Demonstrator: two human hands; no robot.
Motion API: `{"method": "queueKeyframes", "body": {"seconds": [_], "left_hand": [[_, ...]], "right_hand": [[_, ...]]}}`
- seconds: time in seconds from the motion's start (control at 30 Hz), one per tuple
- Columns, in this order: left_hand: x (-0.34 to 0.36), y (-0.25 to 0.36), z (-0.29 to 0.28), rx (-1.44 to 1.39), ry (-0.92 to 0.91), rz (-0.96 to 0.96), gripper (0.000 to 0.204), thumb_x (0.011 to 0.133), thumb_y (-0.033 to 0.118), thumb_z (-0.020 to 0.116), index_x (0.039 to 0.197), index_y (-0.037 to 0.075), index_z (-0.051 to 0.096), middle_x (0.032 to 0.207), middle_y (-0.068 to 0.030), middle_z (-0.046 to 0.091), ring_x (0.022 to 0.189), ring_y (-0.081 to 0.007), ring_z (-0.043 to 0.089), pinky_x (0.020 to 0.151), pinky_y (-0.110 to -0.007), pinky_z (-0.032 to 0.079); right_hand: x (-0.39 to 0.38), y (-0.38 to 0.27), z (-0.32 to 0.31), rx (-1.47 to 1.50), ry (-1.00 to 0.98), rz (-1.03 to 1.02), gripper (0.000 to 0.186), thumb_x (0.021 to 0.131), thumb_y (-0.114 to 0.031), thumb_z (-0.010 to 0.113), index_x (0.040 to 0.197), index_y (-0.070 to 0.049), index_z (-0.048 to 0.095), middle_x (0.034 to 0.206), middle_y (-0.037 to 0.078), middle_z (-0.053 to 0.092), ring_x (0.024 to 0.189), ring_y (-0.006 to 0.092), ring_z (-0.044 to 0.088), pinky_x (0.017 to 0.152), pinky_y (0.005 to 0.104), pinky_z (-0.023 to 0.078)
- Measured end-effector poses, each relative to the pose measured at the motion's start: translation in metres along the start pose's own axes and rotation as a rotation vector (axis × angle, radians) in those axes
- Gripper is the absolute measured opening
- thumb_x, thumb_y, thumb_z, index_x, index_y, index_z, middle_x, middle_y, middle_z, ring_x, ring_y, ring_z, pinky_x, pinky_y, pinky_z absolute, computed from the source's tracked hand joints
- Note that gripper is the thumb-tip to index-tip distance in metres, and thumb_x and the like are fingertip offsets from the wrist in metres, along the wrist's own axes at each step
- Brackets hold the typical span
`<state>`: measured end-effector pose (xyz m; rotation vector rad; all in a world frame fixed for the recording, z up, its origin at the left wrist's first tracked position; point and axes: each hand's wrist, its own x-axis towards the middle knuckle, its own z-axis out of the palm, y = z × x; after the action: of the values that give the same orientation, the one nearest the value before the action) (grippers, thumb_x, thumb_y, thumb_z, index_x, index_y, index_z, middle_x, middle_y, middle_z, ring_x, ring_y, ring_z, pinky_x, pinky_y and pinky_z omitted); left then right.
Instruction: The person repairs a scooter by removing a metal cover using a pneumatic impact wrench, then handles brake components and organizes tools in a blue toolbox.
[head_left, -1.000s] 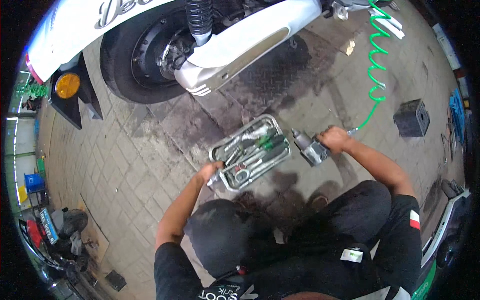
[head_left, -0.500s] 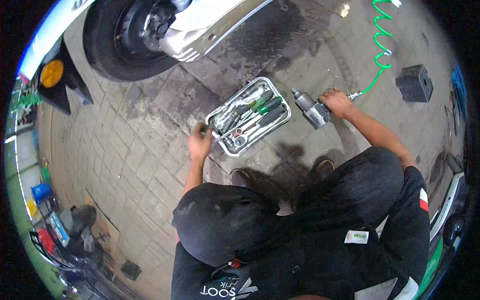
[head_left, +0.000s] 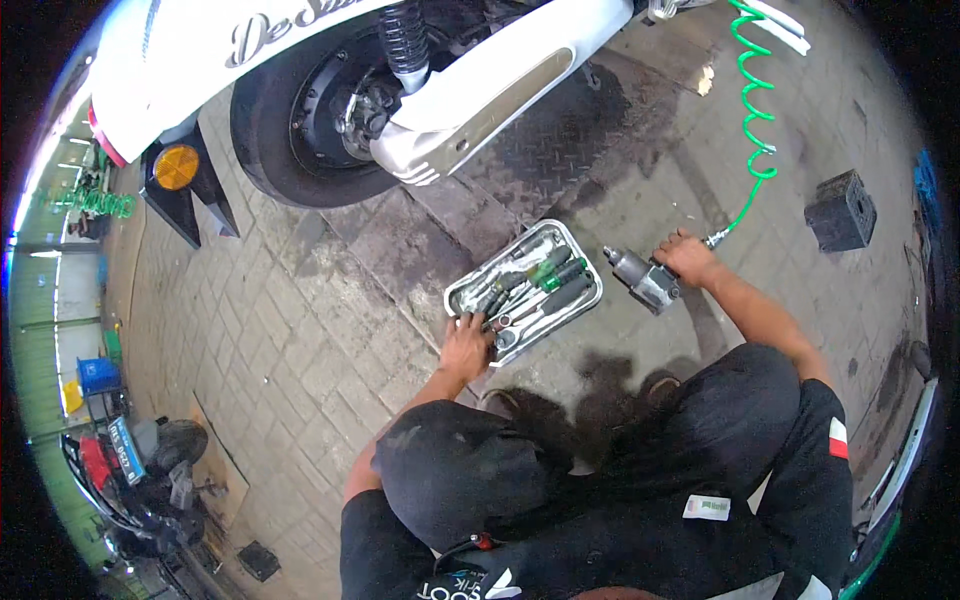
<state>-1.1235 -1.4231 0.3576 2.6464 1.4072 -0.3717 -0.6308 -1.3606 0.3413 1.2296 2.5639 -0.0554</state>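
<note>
Left hand [head_left: 467, 350] at a metal tool tray [head_left: 500, 251], right hand [head_left: 688, 258] grasping an air wrench [head_left: 640, 282].
The tray lies on the paving in front of the person, set aslant, with hand tools heaped inside, among them a green-handled tool [head_left: 565, 275] toward its right end; the left hand's fingers bend over the tray's near left corner, though I cannot tell whether they grip anything; the wrench is just right of the tray, nose pointing far and left, its handle in the right hand's curled fingers; a green coiled hose [head_left: 743, 207] runs from the handle to the far right; the scooter's wheel [head_left: 265, 150] stands far left.
</note>
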Motion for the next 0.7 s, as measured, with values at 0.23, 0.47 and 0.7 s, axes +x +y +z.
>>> {"method": "queueKeyframes", "body": {"seconds": [0.23, 0.47, 0.7], "left_hand": [[0.021, -0.003, -0.002, 0.136, -0.185, 0.132, 0.041, 0.074, 0.019, 0.069, 0.115, 0.02, 0.07, 0.131, -0.0086, 0.049, 0.124, -0.0284, 0.044, 0.106, -0.048, 0.037], [0.006, -0.009, -0.049, -0.58, 0.312, 0.114, 0.025, 0.096, 0.021, 0.06, 0.115, 0.005, 0.063, 0.125, -0.0153, 0.056, 0.113, -0.0341, 0.058, 0.098, -0.045, 0.047], [0.018, 0.015, -0.057, -2.149, 0.433, -0.397, 0.034, 0.103, 0.021, 0.051, 0.134, 0.01, 0.042, 0.115, -0.011, 0.061, 0.083, -0.0269, 0.069, 0.067, -0.042, 0.06]], "right_hand": [[-0.001, 0.003, 0.004, 0.077, 0.008, 0.016, 0.033, 0.068, -0.012, 0.071, 0.1, -0.014, 0.062, 0.099, 0.005, 0.064, 0.1, 0.0248, 0.06, 0.094, 0.0409, 0.04], [-0.01, 0.007, 0.008, 0.108, 0.081, 0.004, 0.045, 0.064, -0.014, 0.072, 0.108, -0.013, 0.062, 0.098, 0.009, 0.064, 0.101, 0.0275, 0.06, 0.092, 0.0419, 0.041], [-0.021, -0.041, -0.009, 0.68, 0.006, 0.334, 0.059, 0.06, -0.016, 0.073, 0.117, -0.006, 0.061, 0.106, 0.019, 0.068, 0.102, 0.0384, 0.064, 0.087, 0.0476, 0.05]]}}
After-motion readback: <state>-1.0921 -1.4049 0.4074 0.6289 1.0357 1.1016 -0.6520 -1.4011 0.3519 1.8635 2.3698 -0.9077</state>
